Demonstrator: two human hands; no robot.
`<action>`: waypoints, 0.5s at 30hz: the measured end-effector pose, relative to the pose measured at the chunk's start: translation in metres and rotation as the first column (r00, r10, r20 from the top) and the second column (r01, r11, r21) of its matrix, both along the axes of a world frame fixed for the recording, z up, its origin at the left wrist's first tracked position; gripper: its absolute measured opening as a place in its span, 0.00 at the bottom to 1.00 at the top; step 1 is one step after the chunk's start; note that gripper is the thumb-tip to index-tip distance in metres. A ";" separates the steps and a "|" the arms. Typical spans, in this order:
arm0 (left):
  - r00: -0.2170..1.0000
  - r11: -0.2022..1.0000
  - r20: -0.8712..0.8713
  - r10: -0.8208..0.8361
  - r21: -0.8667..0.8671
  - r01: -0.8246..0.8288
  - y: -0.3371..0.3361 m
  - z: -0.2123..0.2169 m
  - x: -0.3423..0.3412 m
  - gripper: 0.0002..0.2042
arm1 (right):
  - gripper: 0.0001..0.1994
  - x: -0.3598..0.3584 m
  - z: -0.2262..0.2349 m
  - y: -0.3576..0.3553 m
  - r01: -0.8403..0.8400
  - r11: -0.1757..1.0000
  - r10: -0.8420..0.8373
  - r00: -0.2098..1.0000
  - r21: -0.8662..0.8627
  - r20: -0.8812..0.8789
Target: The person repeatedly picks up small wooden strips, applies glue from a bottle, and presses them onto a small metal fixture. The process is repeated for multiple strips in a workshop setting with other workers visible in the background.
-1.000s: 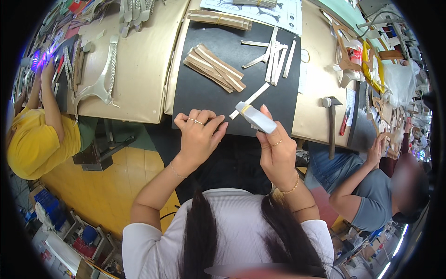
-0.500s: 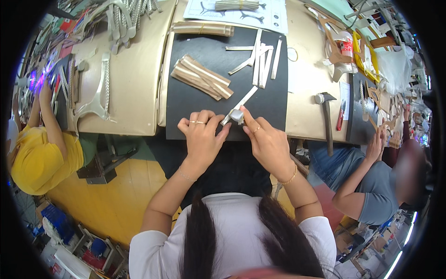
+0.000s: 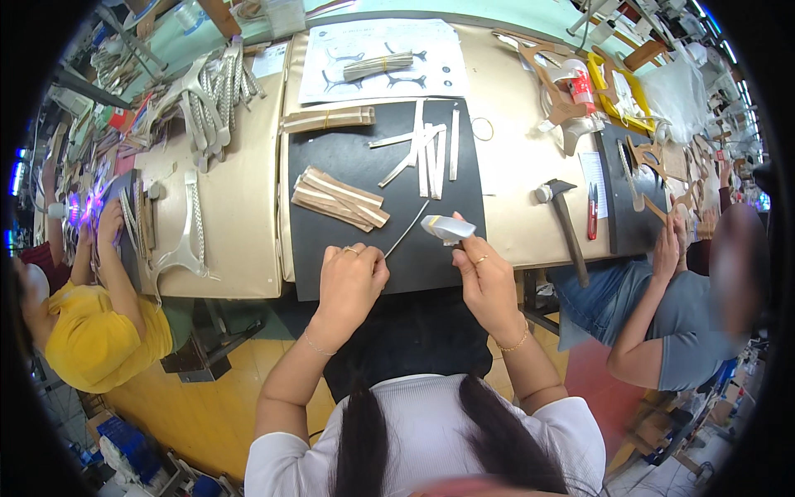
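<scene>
Near the front edge of a black mat (image 3: 331, 265), my left hand (image 3: 352, 286) is closed with its fingertips pinching the near end of a narrow pale strip (image 3: 410, 228). Turned almost edge-on, that strip slants away to the far right. My right hand (image 3: 487, 286) grips a small, glossy whitish-grey object (image 3: 447, 227) between thumb and fingers, raised a little right of the strip; its exact kind is unclear. Farther back on the mat lie several loose cream strips (image 3: 431, 161). To their left is a fanned pile of brown-and-cream strips (image 3: 339, 199).
A banded bundle of strips (image 3: 327, 119) lies at the mat's far left, below a printed sheet (image 3: 319, 50). Right of the mat are a hammer (image 3: 567, 224) and a red-handled tool (image 3: 592, 211). People in yellow (image 3: 95, 340) and grey-blue (image 3: 679, 348) sit on either side.
My right hand has moved away rightward from the strip, lifting the whitish-grey object off it. The strip has turned onto its edge in my left hand. The whole view has shifted, showing more of the table's far side.
</scene>
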State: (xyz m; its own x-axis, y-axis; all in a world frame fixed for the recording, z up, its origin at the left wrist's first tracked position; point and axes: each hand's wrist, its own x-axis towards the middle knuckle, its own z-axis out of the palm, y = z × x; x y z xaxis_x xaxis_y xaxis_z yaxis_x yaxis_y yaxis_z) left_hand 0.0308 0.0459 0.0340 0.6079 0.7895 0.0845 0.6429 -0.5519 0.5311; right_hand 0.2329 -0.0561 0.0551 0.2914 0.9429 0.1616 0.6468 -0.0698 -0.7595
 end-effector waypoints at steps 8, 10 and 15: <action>0.964 0.998 0.262 0.036 -0.063 -0.020 0.036 0.036 0.044 0.09 | 0.25 0.012 0.000 -0.013 0.089 0.995 -0.086 0.995 0.040 -0.051; 0.966 0.997 0.258 0.000 0.071 -0.019 0.050 0.041 0.046 0.15 | 0.25 0.011 -0.002 -0.016 0.087 0.996 -0.085 0.994 0.035 -0.063; 0.991 0.983 -0.050 -0.127 0.127 0.132 0.079 0.034 0.015 0.14 | 0.26 0.007 -0.007 -0.022 0.053 0.998 -0.052 0.998 0.023 -0.031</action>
